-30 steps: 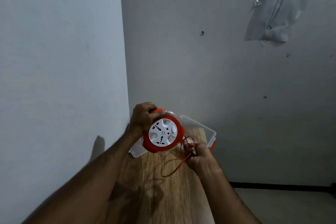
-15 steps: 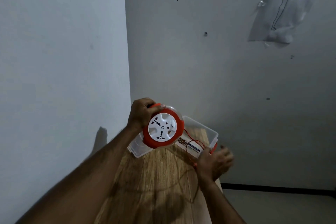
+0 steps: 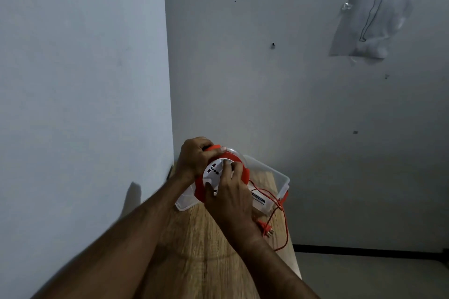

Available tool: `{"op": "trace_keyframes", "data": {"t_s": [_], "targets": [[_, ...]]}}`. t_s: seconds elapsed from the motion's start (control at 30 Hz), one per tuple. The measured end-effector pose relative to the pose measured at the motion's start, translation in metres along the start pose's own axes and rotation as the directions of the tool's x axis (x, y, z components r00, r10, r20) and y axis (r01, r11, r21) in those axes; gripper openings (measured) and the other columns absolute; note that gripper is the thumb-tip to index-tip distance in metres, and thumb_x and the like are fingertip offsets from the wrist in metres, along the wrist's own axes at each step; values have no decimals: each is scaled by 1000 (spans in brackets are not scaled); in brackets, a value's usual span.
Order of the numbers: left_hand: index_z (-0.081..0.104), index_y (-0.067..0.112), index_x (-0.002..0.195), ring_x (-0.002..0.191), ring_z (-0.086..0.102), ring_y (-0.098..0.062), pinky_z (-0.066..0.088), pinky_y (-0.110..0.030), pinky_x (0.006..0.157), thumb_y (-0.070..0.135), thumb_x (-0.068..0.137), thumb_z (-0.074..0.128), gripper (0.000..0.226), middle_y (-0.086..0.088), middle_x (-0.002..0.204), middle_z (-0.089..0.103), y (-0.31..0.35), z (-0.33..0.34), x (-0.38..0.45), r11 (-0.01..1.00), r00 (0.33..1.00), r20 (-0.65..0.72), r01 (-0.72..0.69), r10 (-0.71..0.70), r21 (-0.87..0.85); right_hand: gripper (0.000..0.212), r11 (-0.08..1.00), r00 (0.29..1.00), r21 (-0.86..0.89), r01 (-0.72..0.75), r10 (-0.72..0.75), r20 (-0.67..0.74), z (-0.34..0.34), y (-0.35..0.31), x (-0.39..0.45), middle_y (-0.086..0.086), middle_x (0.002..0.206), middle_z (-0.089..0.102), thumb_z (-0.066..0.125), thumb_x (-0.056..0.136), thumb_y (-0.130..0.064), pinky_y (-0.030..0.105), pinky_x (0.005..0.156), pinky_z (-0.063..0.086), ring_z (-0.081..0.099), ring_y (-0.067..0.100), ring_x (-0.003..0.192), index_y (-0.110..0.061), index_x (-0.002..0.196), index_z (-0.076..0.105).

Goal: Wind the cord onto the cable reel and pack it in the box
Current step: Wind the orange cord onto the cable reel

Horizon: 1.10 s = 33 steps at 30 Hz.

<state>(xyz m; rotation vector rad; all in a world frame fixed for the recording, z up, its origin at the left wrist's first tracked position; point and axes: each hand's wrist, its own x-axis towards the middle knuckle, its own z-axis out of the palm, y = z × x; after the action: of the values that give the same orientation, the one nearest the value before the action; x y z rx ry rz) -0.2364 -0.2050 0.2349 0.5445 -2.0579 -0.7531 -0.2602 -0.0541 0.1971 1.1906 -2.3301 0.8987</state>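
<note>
An orange cable reel (image 3: 243,172) with a white socket face is held up above the wooden table (image 3: 206,250). My left hand (image 3: 193,156) grips its orange handle at the top left. My right hand (image 3: 228,198) lies over the white face, fingers curled on the disc. The thin orange cord (image 3: 284,221) hangs loose from the reel, loops past the table's right edge and ends in a plug (image 3: 266,228) lying on the table beside my right wrist. A clear plastic box (image 3: 281,182) stands open behind the reel.
The table sits in a corner, with walls close on the left and behind. A white label (image 3: 258,200) shows on the box's front wall. A paper sheet with a drawing (image 3: 374,12) hangs on the back wall. Floor lies below to the right.
My right hand has let go of the cord, swung out to the right, then come back onto the reel's white face. The plug now lies on the table.
</note>
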Motion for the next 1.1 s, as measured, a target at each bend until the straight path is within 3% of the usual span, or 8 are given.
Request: {"op": "trace_keyframes", "data": {"t_s": [0.3, 0.4, 0.57, 0.67, 0.8, 0.97, 1.03, 1.1], "targets": [[76, 13, 83, 67, 65, -12, 56, -25, 64, 59, 80, 64, 48, 0, 79, 74, -1, 3, -3, 999, 999, 35, -17, 16, 27, 61, 945, 987, 285, -163, 151, 64, -3, 1, 13, 1, 129, 62, 84, 78, -36, 20, 93, 51, 64, 17, 112, -17, 129, 57], [76, 12, 82, 67, 64, -11, 55, -24, 64, 59, 80, 64, 48, 0, 78, 73, 3, 6, -2, 998, 998, 43, -36, 35, 41, 53, 783, 924, 512, -354, 378, 60, -4, -9, 10, -4, 117, 66, 85, 78, -33, 0, 71, 43, 65, 9, 104, -17, 122, 60], [74, 11, 76, 63, 62, -12, 53, -27, 60, 56, 80, 68, 45, 1, 72, 69, 9, 14, -7, 998, 999, -13, -38, 39, 59, 53, -96, 360, 689, -719, 796, 486, -8, -25, 31, 2, 98, 59, 78, 84, -41, 33, 76, 62, 66, 19, 95, -3, 113, 58], [74, 11, 78, 64, 62, -13, 54, -27, 60, 57, 79, 67, 47, -1, 74, 70, 7, 18, -10, 995, 998, 4, -63, 63, 76, 62, -588, 483, 642, -493, 429, 763, -18, -31, 37, 0, 90, 51, 44, 106, -35, 18, 62, 57, 62, 3, 70, 1, 154, 28], [75, 10, 80, 65, 63, -13, 55, -27, 62, 56, 81, 66, 47, -3, 77, 73, 7, 15, -7, 996, 998, 1, -69, 69, 63, 69, -794, 238, 526, -306, 471, 849, -23, -33, 44, 20, 133, 58, 70, 94, -25, 41, 94, 57, 69, 24, 66, -7, 149, 33], [75, 11, 77, 63, 63, -10, 54, -27, 60, 54, 82, 66, 45, 1, 72, 70, 5, 13, -6, 999, 999, 16, -34, 33, 30, 47, -545, 215, 650, -530, 655, 725, -21, -26, 24, 19, 114, 65, 78, 86, -19, 40, 60, 63, 73, 34, 88, -7, 121, 50], [76, 11, 78, 64, 62, -9, 51, -24, 61, 55, 81, 66, 45, 2, 73, 70, 3, 12, -5, 999, 999, 24, -34, 33, 33, 23, 27, 522, 784, -620, 760, 386, -22, -19, 8, 6, 101, 69, 75, 88, -15, 38, 72, 64, 74, 23, 87, -13, 103, 57], [76, 11, 81, 65, 63, -10, 50, -21, 62, 56, 81, 64, 47, 0, 77, 73, 2, 11, -4, 999, 999, 42, -31, 30, 27, 21, 812, 923, 510, -284, 376, -85, -20, -4, -4, -1, 105, 67, 74, 87, -22, 31, 79, 61, 68, 16, 96, -19, 105, 62]]}}
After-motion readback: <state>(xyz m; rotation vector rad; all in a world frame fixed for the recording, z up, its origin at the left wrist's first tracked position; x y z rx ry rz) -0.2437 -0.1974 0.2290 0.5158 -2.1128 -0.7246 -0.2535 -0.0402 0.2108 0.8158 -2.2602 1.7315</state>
